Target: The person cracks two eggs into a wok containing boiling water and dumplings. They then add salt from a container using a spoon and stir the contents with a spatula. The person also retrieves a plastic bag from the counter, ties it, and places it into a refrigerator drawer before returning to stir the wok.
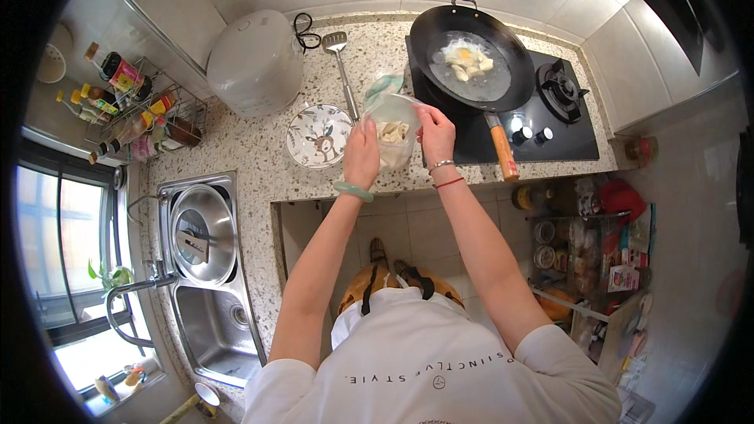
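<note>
Between my hands is a clear plastic bag (402,159) with pale, dumpling-like pieces (393,132) inside, at the counter's front edge. My left hand (362,155) is closed on the bag's left side. On the right side, my right hand (436,135) pinches its upper rim. Beyond them, on the stove, sits a black wok (428,45) with a wooden handle (503,153) pointing toward me. In its shallow liquid lie several pale pieces and what looks like an egg (465,55). A deer-patterned plate (320,137) is left of my left hand, with a slotted metal turner (342,71) beside it.
A covered, rounded appliance (255,63) stands at the back left, its black cord beside it. Bottles fill a wire rack (145,114) further left. The sink (216,330) holds a metal lid (203,232). An unused burner (562,90) is right of the wok; shelves (589,251) stand below right.
</note>
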A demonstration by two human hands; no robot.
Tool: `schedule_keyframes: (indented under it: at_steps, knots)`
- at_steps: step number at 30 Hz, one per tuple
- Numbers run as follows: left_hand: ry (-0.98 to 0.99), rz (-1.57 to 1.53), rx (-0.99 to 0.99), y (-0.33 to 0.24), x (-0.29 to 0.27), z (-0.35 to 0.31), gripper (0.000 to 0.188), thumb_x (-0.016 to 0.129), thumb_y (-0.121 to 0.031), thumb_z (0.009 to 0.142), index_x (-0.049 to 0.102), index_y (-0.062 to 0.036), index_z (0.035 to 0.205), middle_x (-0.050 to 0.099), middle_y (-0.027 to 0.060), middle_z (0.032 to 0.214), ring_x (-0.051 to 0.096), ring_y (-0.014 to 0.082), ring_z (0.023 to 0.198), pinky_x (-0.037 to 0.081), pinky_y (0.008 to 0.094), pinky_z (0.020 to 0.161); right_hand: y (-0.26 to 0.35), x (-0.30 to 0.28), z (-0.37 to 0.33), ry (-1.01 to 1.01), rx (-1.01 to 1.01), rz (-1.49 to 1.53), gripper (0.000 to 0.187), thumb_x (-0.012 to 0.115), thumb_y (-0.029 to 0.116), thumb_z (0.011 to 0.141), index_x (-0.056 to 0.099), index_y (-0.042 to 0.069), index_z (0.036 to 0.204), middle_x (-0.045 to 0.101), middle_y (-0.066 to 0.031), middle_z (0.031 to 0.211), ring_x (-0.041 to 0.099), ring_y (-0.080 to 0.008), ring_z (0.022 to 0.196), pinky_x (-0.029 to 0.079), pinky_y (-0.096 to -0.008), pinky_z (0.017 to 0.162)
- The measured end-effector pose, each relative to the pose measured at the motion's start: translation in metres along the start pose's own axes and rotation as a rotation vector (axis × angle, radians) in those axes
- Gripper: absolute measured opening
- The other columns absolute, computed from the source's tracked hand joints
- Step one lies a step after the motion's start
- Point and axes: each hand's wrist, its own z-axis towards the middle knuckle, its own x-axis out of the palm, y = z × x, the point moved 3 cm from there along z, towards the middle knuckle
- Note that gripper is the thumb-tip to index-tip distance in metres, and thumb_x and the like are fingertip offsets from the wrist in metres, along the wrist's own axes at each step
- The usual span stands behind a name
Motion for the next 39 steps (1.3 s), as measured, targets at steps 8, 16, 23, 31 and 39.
schedule_keyframes:
  at_steps: [8,16,23,31,39]
  knots:
    - [0.056,-0.097,0.082,-0.031,-0.002,-0.003,0.043,0.033,-0.03,0.097,0.062,0.0009,0.102,0.064,0.0187,0.097,0.06,0.032,0.093,0.044,0.0362,0.083,0.029,0.008,-0.022,0.068,-0.034,0.268,0.018,0.053,0.016,0.09,0.066,0.003,0.094,0.058,0.0008,0.074,0.049,-0.0033,0.053,0.042,-0.0186,0.048]
    - [0.146,-0.127,0.154,-0.064,-0.01,-0.006,0.045,0.035,-0.032,0.097,0.063,0.0023,0.091,0.066,0.0148,0.087,0.061,0.0271,0.084,0.045,0.0344,0.077,0.057,0.0,-0.038,0.229,0.026,0.438,0.018,0.052,0.014,0.09,0.064,0.001,0.092,0.046,0.0069,0.066,0.04,-0.0007,0.058,0.037,-0.0168,0.052]
    - [0.173,-0.144,0.114,-0.082,-0.013,-0.014,0.044,0.036,-0.031,0.097,0.061,0.0016,0.083,0.064,0.0092,0.079,0.059,0.0184,0.076,0.045,0.0304,0.072,0.082,-0.019,-0.063,0.317,0.014,0.317,0.017,0.054,0.012,0.089,0.062,0.002,0.1,0.049,0.0073,0.072,0.041,0.0003,0.06,0.037,-0.016,0.052]
    - [0.197,-0.069,0.126,-0.085,-0.02,-0.041,0.041,0.037,-0.029,0.099,0.06,0.0017,0.083,0.061,0.0052,0.075,0.054,0.0122,0.071,0.044,0.0266,0.068,0.073,-0.014,-0.086,0.447,0.052,0.405,0.015,0.051,0.009,0.089,0.061,0.001,0.097,0.055,0.003,0.076,0.047,-0.0015,0.06,0.043,-0.0178,0.053]
    - [0.026,-0.118,0.093,-0.087,-0.053,-0.062,0.04,0.038,-0.028,0.097,0.06,0.002,0.082,0.063,0.0095,0.074,0.06,0.0179,0.07,0.046,0.0302,0.068,0.075,0.008,-0.099,0.426,0.108,0.463,0.014,0.05,0.007,0.087,0.061,0.001,0.095,0.047,0.0052,0.068,0.043,-0.0017,0.056,0.041,-0.0182,0.049]
